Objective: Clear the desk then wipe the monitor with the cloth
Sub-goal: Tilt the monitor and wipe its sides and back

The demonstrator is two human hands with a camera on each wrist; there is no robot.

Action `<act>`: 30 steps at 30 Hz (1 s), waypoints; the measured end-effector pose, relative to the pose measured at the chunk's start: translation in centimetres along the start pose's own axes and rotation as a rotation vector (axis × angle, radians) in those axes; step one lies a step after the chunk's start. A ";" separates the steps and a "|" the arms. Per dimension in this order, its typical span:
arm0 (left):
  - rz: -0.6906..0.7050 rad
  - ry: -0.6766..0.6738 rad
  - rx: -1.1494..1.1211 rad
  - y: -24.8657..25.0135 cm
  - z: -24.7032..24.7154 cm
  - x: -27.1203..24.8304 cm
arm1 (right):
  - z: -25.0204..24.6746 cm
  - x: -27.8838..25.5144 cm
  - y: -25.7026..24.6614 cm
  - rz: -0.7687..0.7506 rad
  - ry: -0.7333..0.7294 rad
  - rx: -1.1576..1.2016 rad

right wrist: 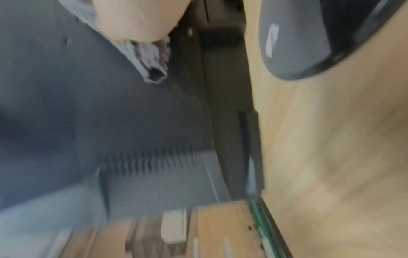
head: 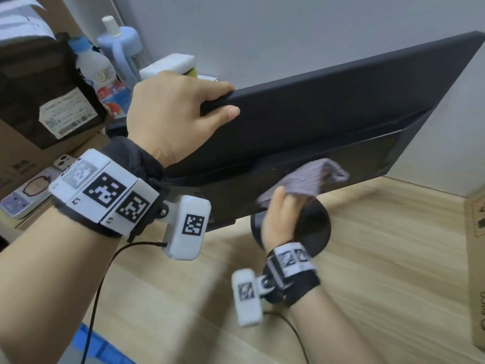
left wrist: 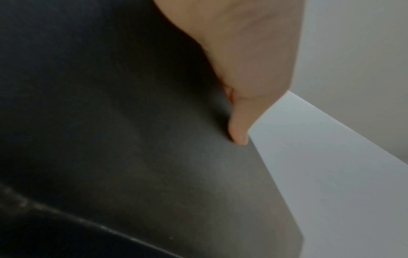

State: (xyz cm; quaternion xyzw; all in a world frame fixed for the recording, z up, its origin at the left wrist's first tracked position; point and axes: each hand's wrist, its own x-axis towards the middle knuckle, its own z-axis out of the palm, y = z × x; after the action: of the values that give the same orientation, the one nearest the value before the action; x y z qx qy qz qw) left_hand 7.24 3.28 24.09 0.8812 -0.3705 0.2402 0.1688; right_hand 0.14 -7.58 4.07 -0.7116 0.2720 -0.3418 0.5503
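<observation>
Gripping monitor (head: 328, 106) edge, left hand (head: 170, 116), right hand (head: 282, 216) pressing cloth (head: 307, 179)

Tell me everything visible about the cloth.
The cloth is a small grey-lilac rag with a ribbed, knit-like texture, bunched and folded rather than spread flat. The right hand holds it in its grip and presses it against the dark back panel of the monitor, above the round stand base. In the right wrist view a rolled fold sticks out below the hand. Motion blur hides finer detail.
</observation>
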 end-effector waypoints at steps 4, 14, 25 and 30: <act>0.043 0.010 -0.073 -0.9 -0.1 0.1 | 0.4 -0.7 -0.8 -0.211 -0.099 -0.039; 0.082 -0.001 -0.135 -1.2 0.0 1.3 | -4.2 9.4 -7.4 -1.017 0.090 -0.842; 0.071 -0.075 -0.131 -2.1 0.2 2.2 | -11.1 14.5 -11.2 -1.094 0.156 -0.977; 0.071 -0.063 -0.124 -1.8 0.5 3.0 | -17.5 17.2 -9.6 -0.850 0.133 -0.964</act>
State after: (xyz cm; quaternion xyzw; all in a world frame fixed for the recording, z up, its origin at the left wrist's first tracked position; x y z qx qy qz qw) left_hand 10.51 2.56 25.13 0.8625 -0.4207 0.1947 0.2028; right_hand -2.84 -28.78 19.42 -0.9018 0.1233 -0.4128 -0.0325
